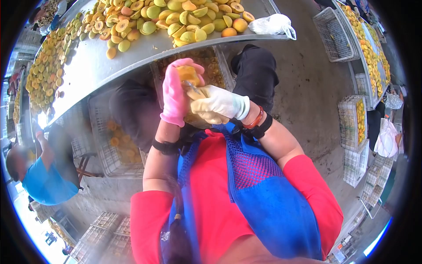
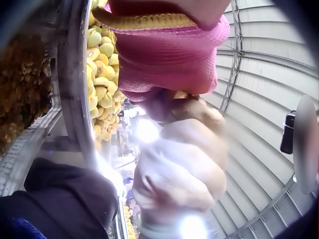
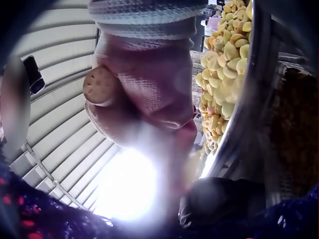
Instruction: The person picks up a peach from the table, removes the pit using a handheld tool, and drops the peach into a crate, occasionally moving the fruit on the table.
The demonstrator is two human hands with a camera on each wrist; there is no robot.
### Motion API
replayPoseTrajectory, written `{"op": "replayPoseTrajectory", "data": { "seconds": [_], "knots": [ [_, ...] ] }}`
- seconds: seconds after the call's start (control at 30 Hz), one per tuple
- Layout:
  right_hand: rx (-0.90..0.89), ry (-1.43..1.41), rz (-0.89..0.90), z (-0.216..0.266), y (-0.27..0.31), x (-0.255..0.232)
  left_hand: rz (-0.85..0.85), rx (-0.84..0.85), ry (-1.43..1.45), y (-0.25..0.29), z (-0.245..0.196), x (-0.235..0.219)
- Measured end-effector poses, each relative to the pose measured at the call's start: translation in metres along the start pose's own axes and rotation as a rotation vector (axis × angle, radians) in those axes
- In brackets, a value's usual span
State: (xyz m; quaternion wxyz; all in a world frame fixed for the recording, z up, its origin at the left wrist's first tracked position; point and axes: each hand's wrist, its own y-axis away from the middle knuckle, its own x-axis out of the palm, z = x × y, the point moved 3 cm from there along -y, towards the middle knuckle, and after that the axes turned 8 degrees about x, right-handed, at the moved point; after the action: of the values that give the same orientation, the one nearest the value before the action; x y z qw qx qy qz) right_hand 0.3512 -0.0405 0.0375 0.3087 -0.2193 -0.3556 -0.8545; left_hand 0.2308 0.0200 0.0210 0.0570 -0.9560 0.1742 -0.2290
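In the head view my pink-gloved left hand [image 1: 173, 93] holds a yellow-orange peach [image 1: 187, 75] upright in front of my chest. My right hand [image 1: 220, 103], in a white glove with a yellowish palm, grips a small pitting knife whose metal end [image 1: 189, 84] meets the peach. The round butt of its handle [image 3: 98, 86] pokes out of the glove in the right wrist view. Fingers of both hands hide part of the fruit and most of the tool. Both hands are above my lap, just in front of the metal table's edge [image 1: 176, 52].
Halved peaches [image 1: 189, 20] are heaped on the table, beside a white plastic bag [image 1: 272, 25]. Below the hands stands a crate [image 1: 225, 68] of fruit pieces; another crate [image 1: 96, 132] is to the left. A person in blue [image 1: 50, 180] sits at far left.
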Motion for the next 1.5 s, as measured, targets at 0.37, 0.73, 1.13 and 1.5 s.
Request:
{"op": "replayPoseTrajectory", "data": {
  "seconds": [0.37,0.73,1.13,1.5],
  "knots": [
    [-0.087,-0.13,-0.298,-0.003,-0.006,-0.005,-0.12,0.095,-0.041,-0.002,-0.005,-0.026],
    [-0.225,-0.069,-0.313,0.007,-0.013,-0.002,0.064,0.187,-0.188,0.006,0.0,-0.019],
    [-0.151,-0.176,-0.158,0.006,-0.009,-0.004,0.062,0.212,-0.308,0.011,0.009,-0.026],
    [-0.122,-0.158,-0.029,-0.004,-0.022,0.0,0.083,0.07,-0.113,0.015,0.012,-0.024]
  ]
}}
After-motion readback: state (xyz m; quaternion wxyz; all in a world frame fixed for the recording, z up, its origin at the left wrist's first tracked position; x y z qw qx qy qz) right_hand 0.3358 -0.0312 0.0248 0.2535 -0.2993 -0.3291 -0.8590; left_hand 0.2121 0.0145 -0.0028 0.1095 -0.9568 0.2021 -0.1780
